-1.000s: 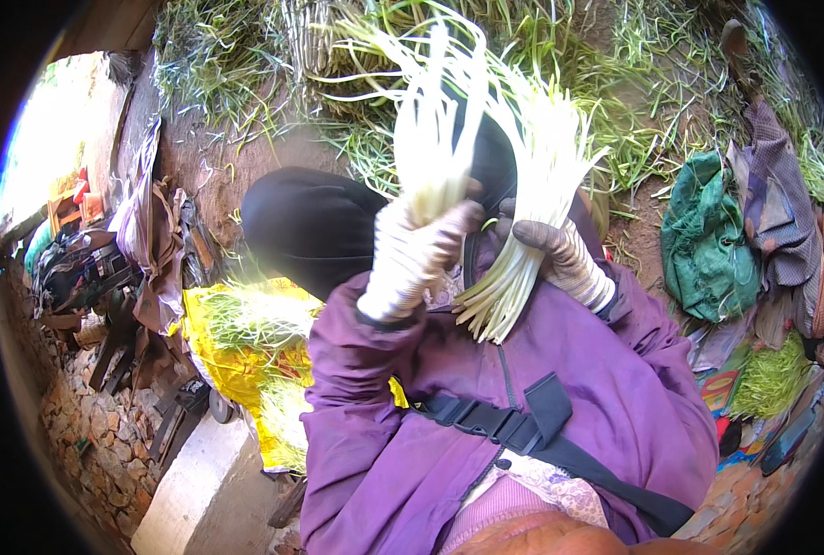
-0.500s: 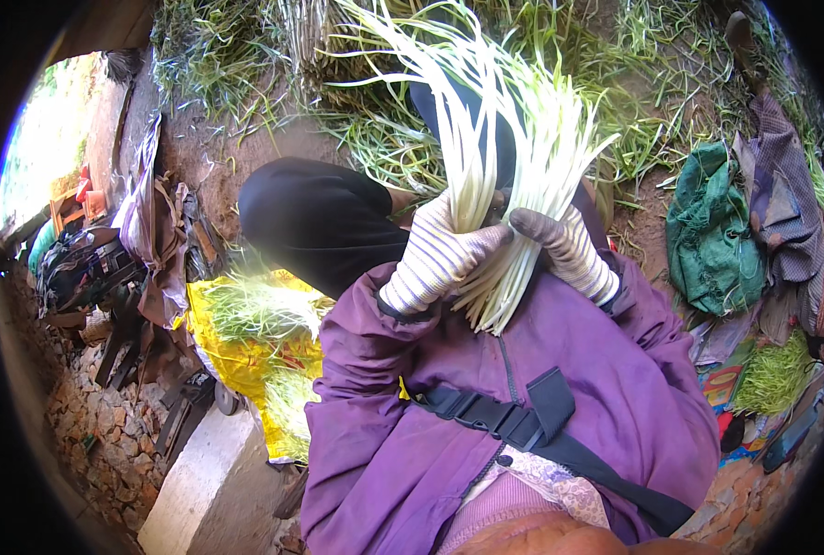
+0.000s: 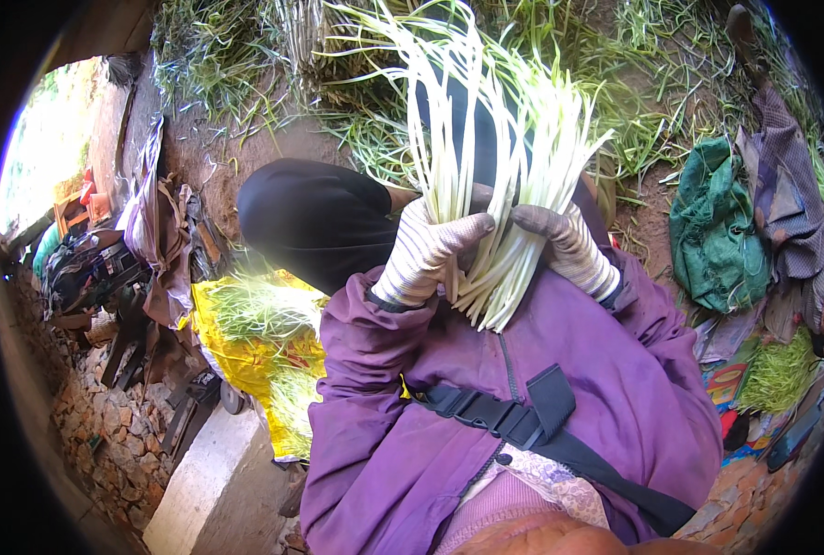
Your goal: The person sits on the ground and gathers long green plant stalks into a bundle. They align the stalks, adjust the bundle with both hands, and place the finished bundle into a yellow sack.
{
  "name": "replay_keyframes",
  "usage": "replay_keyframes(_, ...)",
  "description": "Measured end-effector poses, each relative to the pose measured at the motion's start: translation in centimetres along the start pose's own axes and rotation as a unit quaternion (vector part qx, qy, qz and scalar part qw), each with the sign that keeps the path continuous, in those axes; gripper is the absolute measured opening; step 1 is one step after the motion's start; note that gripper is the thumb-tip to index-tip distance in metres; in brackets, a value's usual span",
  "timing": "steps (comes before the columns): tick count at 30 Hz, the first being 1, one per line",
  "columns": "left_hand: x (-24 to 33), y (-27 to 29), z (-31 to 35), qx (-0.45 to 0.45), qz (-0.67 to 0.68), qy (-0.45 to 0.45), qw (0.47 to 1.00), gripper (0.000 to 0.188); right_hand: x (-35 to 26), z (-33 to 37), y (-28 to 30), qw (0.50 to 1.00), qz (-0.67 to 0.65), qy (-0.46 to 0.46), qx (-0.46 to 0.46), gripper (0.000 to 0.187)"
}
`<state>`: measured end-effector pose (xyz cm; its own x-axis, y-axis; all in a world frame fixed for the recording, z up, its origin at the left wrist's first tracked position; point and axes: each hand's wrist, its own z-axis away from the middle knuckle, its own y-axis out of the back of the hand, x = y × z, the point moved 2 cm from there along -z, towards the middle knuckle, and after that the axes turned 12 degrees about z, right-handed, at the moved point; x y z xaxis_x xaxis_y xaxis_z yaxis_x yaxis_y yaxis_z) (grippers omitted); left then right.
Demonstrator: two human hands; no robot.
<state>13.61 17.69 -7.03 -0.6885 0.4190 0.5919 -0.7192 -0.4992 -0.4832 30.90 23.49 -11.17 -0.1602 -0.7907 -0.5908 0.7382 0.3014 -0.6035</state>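
Both my hands wear striped white knit gloves with grey, worn fingertips. My left hand point(image 3: 433, 245) is closed round the left part of a bunch of long pale stalks point(image 3: 560, 139), white low down and yellow-green at the tips. My right hand point(image 3: 569, 242) grips the thicker right part, its thumb lying across the stalks. Between the two thumbs a few stalks run loose. The cut ends hang together in front of my purple jacket point(image 3: 578, 324), and the tips fan out away from me. The fingers behind the bunch are mostly hidden.
Loose green stalks point(image 3: 384, 148) litter the earth floor ahead. On my left, a yellow sack point(image 3: 222, 324) bears more pale greens, beside a concrete block point(image 3: 209, 472) and rubble point(image 3: 107, 435). A green woven sack point(image 3: 715, 227) and cloths point(image 3: 796, 203) lie to the right.
My left hand has shifted slightly left and away from the right hand. The stalks it holds have spread apart from the rest, widening the gap in the bunch.
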Motion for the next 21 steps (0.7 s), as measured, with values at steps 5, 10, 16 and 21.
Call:
replay_keyframes(5,0.2,-0.3,0.0,-0.020,-0.074,0.000,0.997,0.039,-0.3,-0.3,-0.5,1.000,-0.013,0.002,-0.012,0.039)
replay_keyframes(10,-0.1,-0.5,-0.2,-0.006,-0.092,-0.028,0.995,0.035,0.1,-0.4,-0.1,1.000,-0.012,0.006,-0.007,0.040)
replay_keyframes(16,-0.1,0.0,-0.1,0.034,-0.096,-0.005,0.995,0.027,0.8,-0.7,0.1,0.999,-0.038,-0.004,0.006,0.050)
replay_keyframes(21,-0.5,-0.4,-0.1,0.038,-0.071,0.006,0.997,0.016,0.8,-0.7,0.0,0.992,-0.109,-0.042,-0.048,0.064)
